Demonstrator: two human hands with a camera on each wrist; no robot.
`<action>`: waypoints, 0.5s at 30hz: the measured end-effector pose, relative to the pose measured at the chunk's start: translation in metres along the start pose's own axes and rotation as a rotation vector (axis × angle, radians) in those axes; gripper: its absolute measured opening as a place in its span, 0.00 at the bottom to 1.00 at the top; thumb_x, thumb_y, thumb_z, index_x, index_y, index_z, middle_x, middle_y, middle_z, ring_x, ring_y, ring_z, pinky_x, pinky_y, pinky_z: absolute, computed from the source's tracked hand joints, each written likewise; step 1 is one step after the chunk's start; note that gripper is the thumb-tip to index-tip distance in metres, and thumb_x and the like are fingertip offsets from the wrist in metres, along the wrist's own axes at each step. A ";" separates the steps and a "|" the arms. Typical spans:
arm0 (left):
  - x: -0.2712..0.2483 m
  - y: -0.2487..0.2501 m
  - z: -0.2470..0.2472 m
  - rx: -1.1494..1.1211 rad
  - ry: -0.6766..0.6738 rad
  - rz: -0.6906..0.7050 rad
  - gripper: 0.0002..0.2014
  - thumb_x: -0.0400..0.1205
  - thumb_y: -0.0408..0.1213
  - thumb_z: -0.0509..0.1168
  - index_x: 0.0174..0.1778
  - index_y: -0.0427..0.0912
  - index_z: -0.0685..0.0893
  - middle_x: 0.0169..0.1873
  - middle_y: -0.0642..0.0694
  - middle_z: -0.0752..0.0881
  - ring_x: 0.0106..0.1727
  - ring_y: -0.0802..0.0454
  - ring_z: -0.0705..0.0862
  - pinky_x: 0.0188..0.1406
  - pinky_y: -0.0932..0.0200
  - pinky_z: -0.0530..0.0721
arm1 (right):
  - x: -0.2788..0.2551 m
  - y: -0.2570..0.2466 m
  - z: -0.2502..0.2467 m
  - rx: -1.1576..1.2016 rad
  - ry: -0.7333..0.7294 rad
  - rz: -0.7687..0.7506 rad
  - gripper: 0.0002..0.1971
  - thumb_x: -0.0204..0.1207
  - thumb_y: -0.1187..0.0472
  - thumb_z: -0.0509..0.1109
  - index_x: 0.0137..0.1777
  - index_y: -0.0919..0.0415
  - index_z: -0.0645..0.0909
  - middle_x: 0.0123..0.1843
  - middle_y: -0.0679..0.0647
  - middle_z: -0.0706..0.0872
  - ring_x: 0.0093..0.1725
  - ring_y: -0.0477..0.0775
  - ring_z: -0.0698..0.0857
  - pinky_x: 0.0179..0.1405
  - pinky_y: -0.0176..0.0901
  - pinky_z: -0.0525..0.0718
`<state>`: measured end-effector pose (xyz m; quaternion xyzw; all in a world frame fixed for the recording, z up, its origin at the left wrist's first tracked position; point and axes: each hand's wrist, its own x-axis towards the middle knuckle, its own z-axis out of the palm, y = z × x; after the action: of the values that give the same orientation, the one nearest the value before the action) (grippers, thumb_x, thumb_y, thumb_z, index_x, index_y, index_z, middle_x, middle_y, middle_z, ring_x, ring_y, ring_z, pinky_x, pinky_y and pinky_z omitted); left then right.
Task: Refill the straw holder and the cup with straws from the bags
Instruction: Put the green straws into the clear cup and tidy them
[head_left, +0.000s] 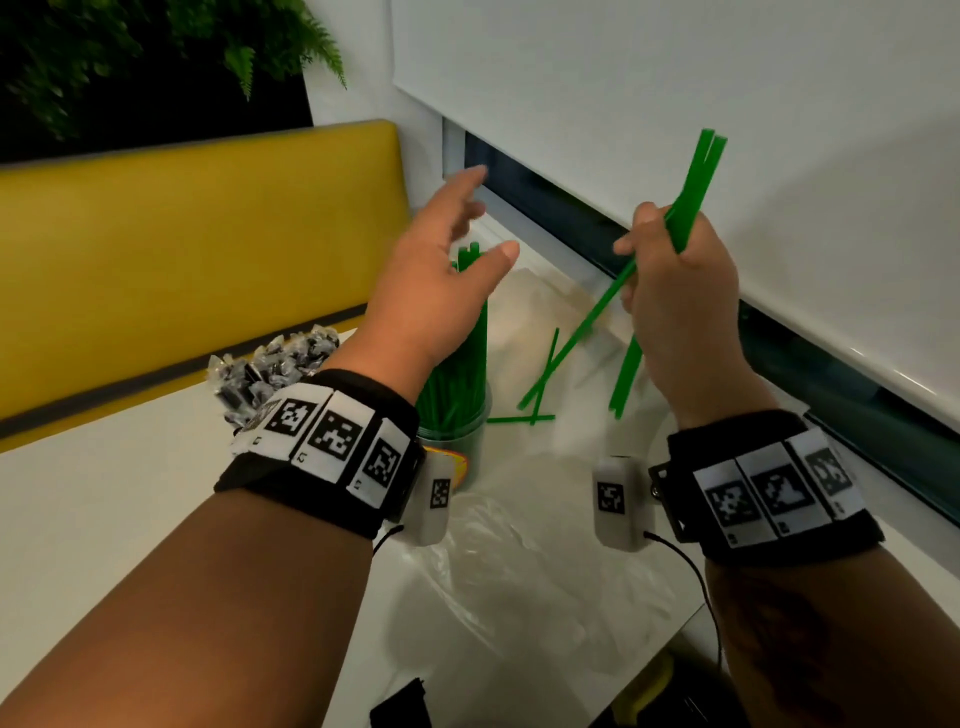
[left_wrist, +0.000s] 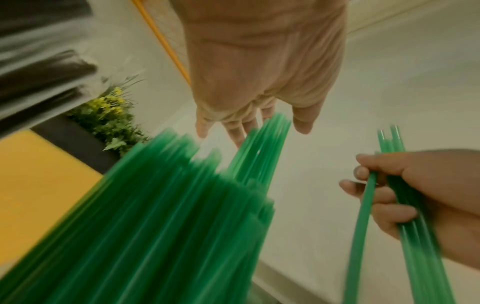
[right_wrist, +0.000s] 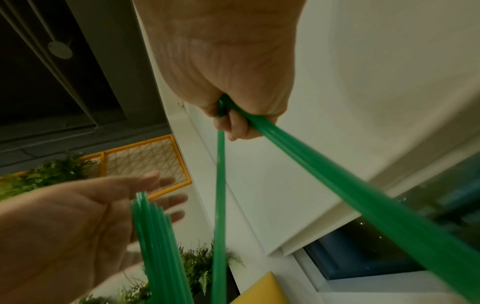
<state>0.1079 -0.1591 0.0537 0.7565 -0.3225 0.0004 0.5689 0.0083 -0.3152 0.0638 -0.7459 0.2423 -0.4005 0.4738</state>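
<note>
A clear cup (head_left: 460, 441) packed with upright green straws (head_left: 462, 358) stands on the white table. My left hand (head_left: 467, 218) hovers just above their tips with straight, spread fingers and holds nothing; the left wrist view shows the fingers (left_wrist: 241, 131) over the straw tips (left_wrist: 182, 205). To the right, raised above the table, my right hand (head_left: 670, 249) grips a small bundle of green straws (head_left: 696, 176), one of which slants down. The right wrist view shows the same grip (right_wrist: 233, 119) on the straws (right_wrist: 311, 170). Several loose green straws (head_left: 540, 395) lie on a clear plastic bag (head_left: 519, 545).
A pile of wrapped black straws (head_left: 270, 369) lies left of the cup, near the table's far edge. A yellow bench back (head_left: 182, 249) stands behind it. A white roller blind (head_left: 675, 104) and the window sill close off the right side.
</note>
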 end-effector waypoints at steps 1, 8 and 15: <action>0.003 0.002 0.000 0.159 -0.017 0.104 0.25 0.87 0.44 0.64 0.81 0.56 0.70 0.75 0.54 0.77 0.76 0.56 0.74 0.76 0.55 0.72 | -0.003 0.000 0.000 0.001 0.019 -0.032 0.12 0.84 0.49 0.59 0.39 0.47 0.75 0.38 0.46 0.87 0.34 0.46 0.80 0.43 0.48 0.81; 0.000 -0.015 0.017 1.223 -0.625 0.107 0.24 0.92 0.50 0.45 0.81 0.44 0.67 0.79 0.43 0.72 0.82 0.44 0.67 0.84 0.34 0.57 | -0.002 0.000 0.001 0.183 0.165 -0.025 0.12 0.88 0.52 0.56 0.42 0.50 0.74 0.33 0.49 0.85 0.36 0.49 0.84 0.45 0.40 0.85; -0.006 -0.003 0.017 0.973 -0.470 -0.038 0.32 0.89 0.59 0.43 0.87 0.48 0.53 0.86 0.47 0.60 0.88 0.46 0.54 0.84 0.32 0.42 | 0.035 0.042 0.024 -0.521 -0.191 -0.011 0.11 0.83 0.50 0.65 0.45 0.57 0.76 0.35 0.50 0.79 0.37 0.52 0.80 0.36 0.44 0.75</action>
<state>0.0982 -0.1700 0.0431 0.9180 -0.3901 -0.0296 0.0651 0.0488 -0.3467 0.0336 -0.8783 0.2873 -0.2554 0.2843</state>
